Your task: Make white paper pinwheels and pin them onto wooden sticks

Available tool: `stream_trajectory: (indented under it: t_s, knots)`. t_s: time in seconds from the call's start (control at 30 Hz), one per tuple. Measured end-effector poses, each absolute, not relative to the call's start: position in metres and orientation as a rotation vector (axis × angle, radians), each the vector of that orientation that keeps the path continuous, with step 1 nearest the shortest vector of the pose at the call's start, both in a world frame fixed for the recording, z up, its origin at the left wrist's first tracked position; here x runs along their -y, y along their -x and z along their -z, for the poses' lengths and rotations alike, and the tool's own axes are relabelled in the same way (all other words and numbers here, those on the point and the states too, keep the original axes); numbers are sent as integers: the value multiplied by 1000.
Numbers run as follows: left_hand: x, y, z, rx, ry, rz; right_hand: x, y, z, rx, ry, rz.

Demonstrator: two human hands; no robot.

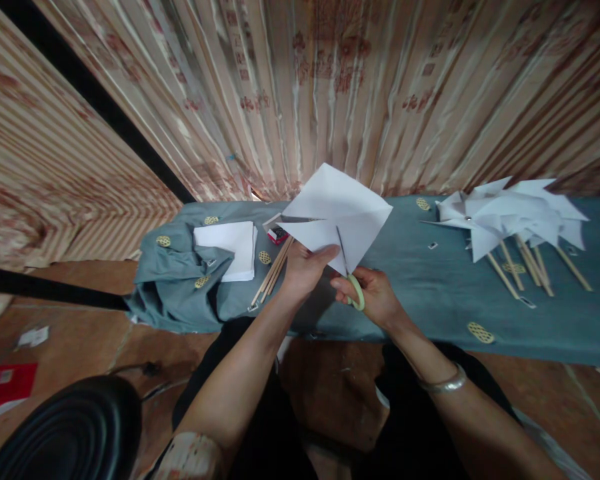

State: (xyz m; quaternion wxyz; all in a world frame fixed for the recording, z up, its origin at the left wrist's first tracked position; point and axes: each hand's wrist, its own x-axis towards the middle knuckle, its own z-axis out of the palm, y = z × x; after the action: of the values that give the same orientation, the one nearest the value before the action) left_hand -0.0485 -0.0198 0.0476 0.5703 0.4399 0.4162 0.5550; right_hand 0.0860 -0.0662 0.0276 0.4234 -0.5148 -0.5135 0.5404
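A square sheet of white paper (347, 197) is held up in front of me, with a slit running in from its left corner. My left hand (305, 265) pinches its lower left edge, thumb on top. In my right hand (373, 293) is a pair of scissors with pale green handles (356, 293), fingers around the loops. One dark blade lies over the paper's lower part, pointing inward from the bottom corner; the other blade is hidden. Under and left of the paper lie several thin wooden sticks (275, 270) and a small red and black box (277, 235).
A stack of white paper (230, 250) lies left on the grey-green cloth (410, 300). At right are several white paper pinwheels (520, 213) on wooden sticks. A patterned curtain (330, 87) hangs behind. A round black stool (65, 433) and a red packet (7, 385) are at lower left.
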Motion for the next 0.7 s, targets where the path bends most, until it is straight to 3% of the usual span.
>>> stream_trajectory:
  t_s: [0.7]
  knots:
    - [3, 76, -46, -1051, -937, -1435, 72, -124, -16, 1353, 1356, -1562]
